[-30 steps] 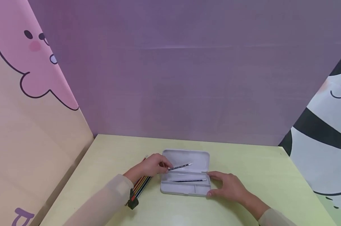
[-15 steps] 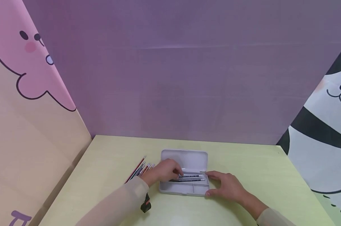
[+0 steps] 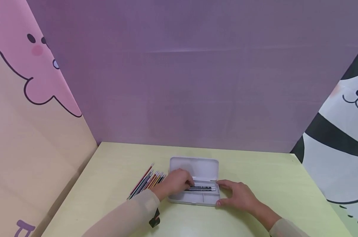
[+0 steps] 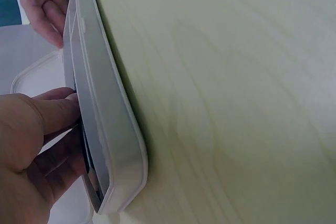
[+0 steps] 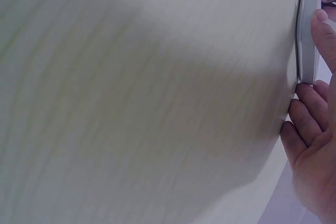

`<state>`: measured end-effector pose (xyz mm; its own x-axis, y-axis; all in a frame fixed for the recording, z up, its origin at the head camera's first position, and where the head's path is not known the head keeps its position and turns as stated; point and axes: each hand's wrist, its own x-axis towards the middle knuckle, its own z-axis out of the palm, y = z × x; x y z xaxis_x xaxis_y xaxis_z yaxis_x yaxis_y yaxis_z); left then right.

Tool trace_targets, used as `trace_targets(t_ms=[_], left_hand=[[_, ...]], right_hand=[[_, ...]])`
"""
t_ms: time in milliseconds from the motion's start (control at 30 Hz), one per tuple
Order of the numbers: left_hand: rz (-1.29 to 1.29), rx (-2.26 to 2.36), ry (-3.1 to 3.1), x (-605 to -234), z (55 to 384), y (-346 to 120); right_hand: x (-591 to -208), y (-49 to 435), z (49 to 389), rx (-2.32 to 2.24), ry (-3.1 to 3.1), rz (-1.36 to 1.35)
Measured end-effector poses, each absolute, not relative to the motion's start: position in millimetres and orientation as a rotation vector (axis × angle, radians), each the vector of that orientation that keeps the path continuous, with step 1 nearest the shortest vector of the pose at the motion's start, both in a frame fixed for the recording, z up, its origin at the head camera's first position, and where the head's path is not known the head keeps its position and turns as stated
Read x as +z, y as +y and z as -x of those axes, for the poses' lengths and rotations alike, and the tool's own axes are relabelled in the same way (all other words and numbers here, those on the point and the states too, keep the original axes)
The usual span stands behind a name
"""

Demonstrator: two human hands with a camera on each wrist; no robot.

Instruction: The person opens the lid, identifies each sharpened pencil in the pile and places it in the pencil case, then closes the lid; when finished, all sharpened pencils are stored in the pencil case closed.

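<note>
A white pencil case [image 3: 196, 166] lies with its lid raised on the table, its tray divided into compartments. Several dark pencils [image 3: 204, 188] lie along the tray's long back compartment. My left hand [image 3: 179, 181] reaches into that compartment and pinches a pencil by its left part, as the left wrist view shows with the fingers down behind the case wall [image 4: 113, 103]. My right hand [image 3: 239, 196] holds the case's right end, thumb at the front corner and forefinger near the hinge. In the right wrist view, its other fingers [image 5: 304, 119] are beside the case end.
Left of the case, a bunch of striped and coloured pencils [image 3: 146, 181] lies slanted on the pale table [image 3: 270, 171], partly hidden by my left forearm. A purple wall [image 3: 196, 82] stands behind the table, with patterned walls on both sides.
My left hand has moved right and down from the lid into the tray, bringing the pencil alongside those lying there. The right hand has stayed on the case end.
</note>
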<state>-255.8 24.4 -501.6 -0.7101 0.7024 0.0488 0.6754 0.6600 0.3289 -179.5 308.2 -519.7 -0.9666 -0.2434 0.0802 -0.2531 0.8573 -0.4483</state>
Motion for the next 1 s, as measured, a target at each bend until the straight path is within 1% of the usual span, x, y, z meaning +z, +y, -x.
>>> trace_targets(t_ms=[200, 433, 567, 1000], left_hand=[[-1.182, 0.517, 2.794, -506, 255, 23], [-1.293, 0.405, 2.833, -512, 252, 19], [-1.311, 0.376, 2.839, -512, 252, 18], [-1.154, 0.725, 2.673, -511, 254, 7]], right_hand=[[-521, 307, 181, 0.743, -3.017, -0.399], [-520, 308, 180, 0.735, -3.017, -0.39], [-520, 308, 179, 0.741, -3.016, -0.379], [-524, 308, 178, 0.72, -2.995, -0.368]])
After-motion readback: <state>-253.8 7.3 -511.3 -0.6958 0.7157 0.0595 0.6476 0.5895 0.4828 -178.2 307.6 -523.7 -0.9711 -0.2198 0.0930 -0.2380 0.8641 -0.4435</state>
